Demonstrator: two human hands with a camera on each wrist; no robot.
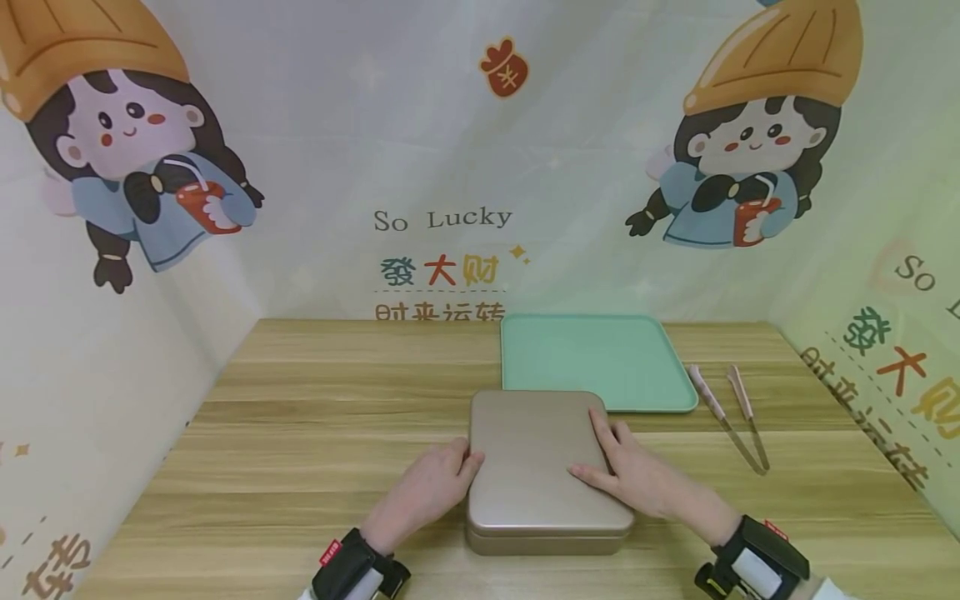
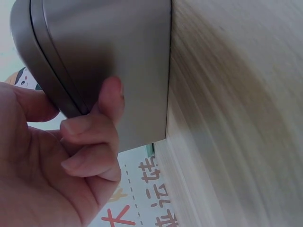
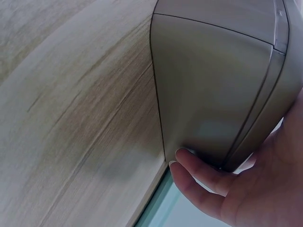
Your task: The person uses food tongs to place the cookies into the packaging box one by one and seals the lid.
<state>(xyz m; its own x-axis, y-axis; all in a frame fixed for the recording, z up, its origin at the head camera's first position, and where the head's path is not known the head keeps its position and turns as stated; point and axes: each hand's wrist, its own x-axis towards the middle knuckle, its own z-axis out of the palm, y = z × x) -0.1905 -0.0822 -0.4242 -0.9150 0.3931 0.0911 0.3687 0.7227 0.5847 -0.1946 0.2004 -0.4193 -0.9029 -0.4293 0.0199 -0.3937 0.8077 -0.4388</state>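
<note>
A bronze-coloured metal tin box point(image 1: 536, 467) with rounded corners sits on the wooden table, its lid on. My left hand point(image 1: 435, 479) grips the box's left side. In the left wrist view the thumb lies over the lid's edge, while curled fingers point(image 2: 111, 97) touch the side wall at the lid seam. On the opposite side, my right hand point(image 1: 637, 471) holds the lid's right edge. Its thumb and index finger rest on top, and in the right wrist view other fingers point(image 3: 199, 170) bend against the side wall.
Behind the box lies a mint green tray point(image 1: 585, 358), partly hidden by it. Metal tongs with pale pink handles point(image 1: 708, 392) lie spread at the right. A printed cloth point(image 1: 315, 167) hangs along the table's back and sides.
</note>
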